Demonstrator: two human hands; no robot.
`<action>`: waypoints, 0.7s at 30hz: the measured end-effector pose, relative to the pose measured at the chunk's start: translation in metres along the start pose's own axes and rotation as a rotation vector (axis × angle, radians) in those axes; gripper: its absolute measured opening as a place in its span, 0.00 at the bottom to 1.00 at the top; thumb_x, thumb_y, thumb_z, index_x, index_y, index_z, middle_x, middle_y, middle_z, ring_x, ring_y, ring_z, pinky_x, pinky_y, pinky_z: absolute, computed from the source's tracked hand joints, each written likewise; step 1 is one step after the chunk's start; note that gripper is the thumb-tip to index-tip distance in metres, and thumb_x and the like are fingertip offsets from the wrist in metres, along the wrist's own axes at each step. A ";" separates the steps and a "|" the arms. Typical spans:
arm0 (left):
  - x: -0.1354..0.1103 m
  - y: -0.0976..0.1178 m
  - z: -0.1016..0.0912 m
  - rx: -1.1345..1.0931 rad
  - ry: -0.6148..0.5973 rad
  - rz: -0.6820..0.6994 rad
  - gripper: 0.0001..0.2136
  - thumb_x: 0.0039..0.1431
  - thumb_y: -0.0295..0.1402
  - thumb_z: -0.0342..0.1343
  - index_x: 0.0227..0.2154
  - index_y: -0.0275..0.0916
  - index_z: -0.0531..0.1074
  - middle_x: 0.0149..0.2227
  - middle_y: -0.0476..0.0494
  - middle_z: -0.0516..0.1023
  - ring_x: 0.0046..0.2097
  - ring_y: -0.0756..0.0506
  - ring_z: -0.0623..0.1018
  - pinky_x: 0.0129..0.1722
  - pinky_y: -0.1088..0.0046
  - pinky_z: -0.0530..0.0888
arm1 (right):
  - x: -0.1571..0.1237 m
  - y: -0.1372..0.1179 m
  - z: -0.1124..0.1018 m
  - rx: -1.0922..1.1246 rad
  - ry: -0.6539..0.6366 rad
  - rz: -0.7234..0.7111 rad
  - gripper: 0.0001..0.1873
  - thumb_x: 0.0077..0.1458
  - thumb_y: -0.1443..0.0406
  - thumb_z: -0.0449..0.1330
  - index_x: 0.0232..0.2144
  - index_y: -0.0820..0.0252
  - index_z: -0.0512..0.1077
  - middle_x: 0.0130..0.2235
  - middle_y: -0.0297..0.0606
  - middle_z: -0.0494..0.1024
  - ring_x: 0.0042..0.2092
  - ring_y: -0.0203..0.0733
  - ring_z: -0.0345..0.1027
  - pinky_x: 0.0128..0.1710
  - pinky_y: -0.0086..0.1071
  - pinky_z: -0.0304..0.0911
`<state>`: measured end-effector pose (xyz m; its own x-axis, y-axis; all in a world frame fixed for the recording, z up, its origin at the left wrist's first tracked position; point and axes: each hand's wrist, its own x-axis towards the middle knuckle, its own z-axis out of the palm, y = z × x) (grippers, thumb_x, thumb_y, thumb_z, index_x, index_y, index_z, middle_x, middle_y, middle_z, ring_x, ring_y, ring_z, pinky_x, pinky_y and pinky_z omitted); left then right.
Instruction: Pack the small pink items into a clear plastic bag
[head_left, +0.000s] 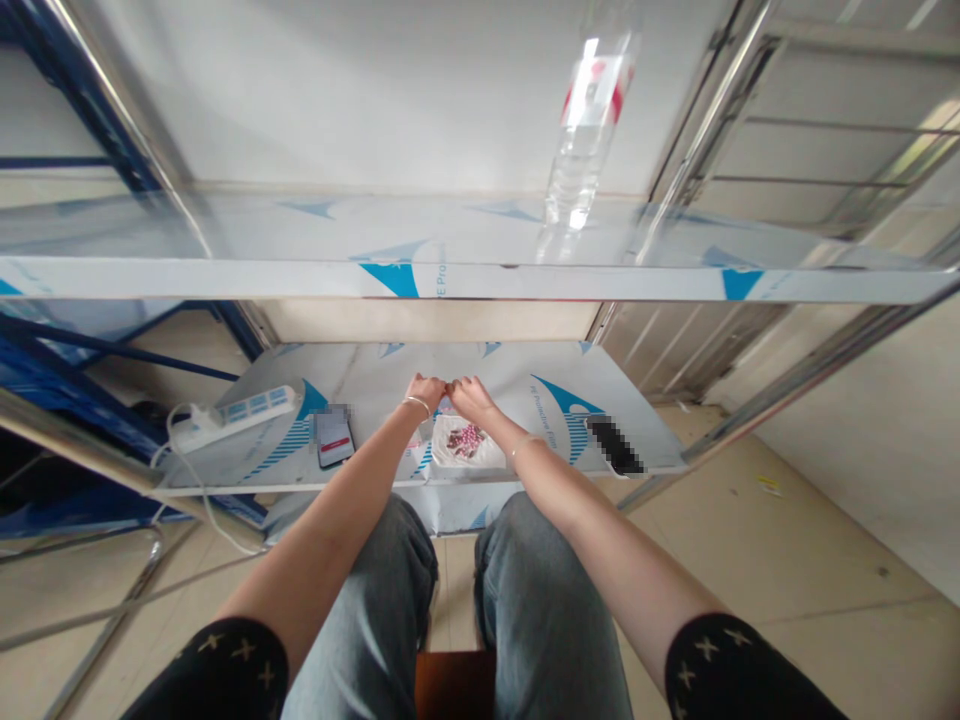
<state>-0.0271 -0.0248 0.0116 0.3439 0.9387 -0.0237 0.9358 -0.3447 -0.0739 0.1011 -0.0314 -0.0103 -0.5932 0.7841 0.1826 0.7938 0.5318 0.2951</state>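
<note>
My left hand (427,389) and my right hand (469,398) meet over the lower shelf, their fingertips pinched together. Whatever lies between the fingers is too small to make out. Just in front of them sits a white, film-like container or bag (442,450) holding small pink and dark red pieces (466,438). A little pinkish item (415,440) shows beside it, partly behind my left forearm.
On the lower shelf (390,375) lie a phone (334,438) at left, another dark phone (615,445) at right, and a white power strip (247,412) with its cable. The upper shelf (480,280) crosses above my hands, bearing a clear bottle (581,150). Metal posts stand at both sides.
</note>
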 end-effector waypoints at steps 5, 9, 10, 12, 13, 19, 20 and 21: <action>0.001 -0.002 0.001 -0.025 0.043 -0.004 0.14 0.61 0.28 0.43 0.38 0.39 0.75 0.42 0.38 0.79 0.46 0.44 0.76 0.49 0.64 0.64 | -0.001 0.003 0.004 -0.022 0.011 -0.028 0.14 0.58 0.75 0.45 0.42 0.67 0.67 0.39 0.50 0.74 0.41 0.46 0.67 0.39 0.36 0.56; 0.000 -0.003 -0.001 -0.042 0.032 -0.008 0.14 0.61 0.28 0.43 0.39 0.40 0.75 0.42 0.40 0.79 0.46 0.44 0.76 0.48 0.66 0.65 | -0.001 0.002 0.005 -0.024 0.023 -0.025 0.14 0.59 0.75 0.45 0.43 0.67 0.67 0.39 0.52 0.73 0.41 0.47 0.67 0.38 0.37 0.56; -0.001 -0.004 -0.001 -0.049 0.027 -0.012 0.14 0.61 0.29 0.44 0.39 0.41 0.75 0.42 0.41 0.79 0.46 0.44 0.76 0.48 0.67 0.65 | -0.002 0.002 0.006 -0.022 0.021 -0.024 0.14 0.59 0.75 0.45 0.43 0.67 0.67 0.40 0.52 0.73 0.40 0.47 0.66 0.38 0.36 0.56; -0.001 -0.005 -0.003 -0.065 0.017 -0.024 0.13 0.61 0.29 0.45 0.41 0.44 0.75 0.44 0.43 0.78 0.47 0.45 0.75 0.48 0.68 0.65 | -0.002 0.002 0.006 -0.017 0.017 -0.024 0.15 0.59 0.75 0.44 0.44 0.67 0.67 0.40 0.52 0.73 0.40 0.47 0.66 0.38 0.36 0.56; -0.001 -0.005 -0.004 -0.072 0.014 -0.031 0.13 0.61 0.30 0.45 0.41 0.44 0.75 0.44 0.43 0.78 0.47 0.45 0.75 0.48 0.69 0.66 | -0.002 0.002 0.006 -0.015 0.016 -0.025 0.15 0.58 0.75 0.44 0.44 0.67 0.66 0.40 0.52 0.73 0.40 0.47 0.66 0.38 0.36 0.56; 0.000 -0.004 -0.006 -0.053 0.012 -0.051 0.14 0.61 0.32 0.45 0.40 0.44 0.76 0.42 0.42 0.79 0.45 0.44 0.76 0.46 0.69 0.67 | -0.002 0.001 0.004 -0.004 -0.009 -0.035 0.16 0.57 0.76 0.46 0.44 0.66 0.67 0.42 0.52 0.73 0.42 0.47 0.65 0.40 0.37 0.55; 0.000 -0.004 -0.006 -0.040 0.007 -0.057 0.14 0.61 0.32 0.44 0.39 0.44 0.76 0.42 0.43 0.79 0.45 0.44 0.76 0.46 0.69 0.67 | -0.002 0.001 0.002 -0.001 -0.020 -0.036 0.15 0.56 0.77 0.47 0.44 0.67 0.67 0.42 0.53 0.73 0.42 0.47 0.65 0.41 0.36 0.55; -0.001 -0.003 -0.006 -0.027 -0.001 -0.060 0.14 0.61 0.32 0.44 0.38 0.44 0.77 0.41 0.43 0.79 0.45 0.44 0.76 0.47 0.68 0.66 | -0.003 0.001 0.001 0.001 -0.031 -0.037 0.15 0.56 0.77 0.47 0.44 0.67 0.67 0.42 0.53 0.73 0.43 0.47 0.65 0.42 0.36 0.55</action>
<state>-0.0300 -0.0242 0.0180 0.2868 0.9578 -0.0207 0.9566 -0.2874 -0.0479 0.1032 -0.0328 -0.0115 -0.6180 0.7731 0.1427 0.7714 0.5612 0.3000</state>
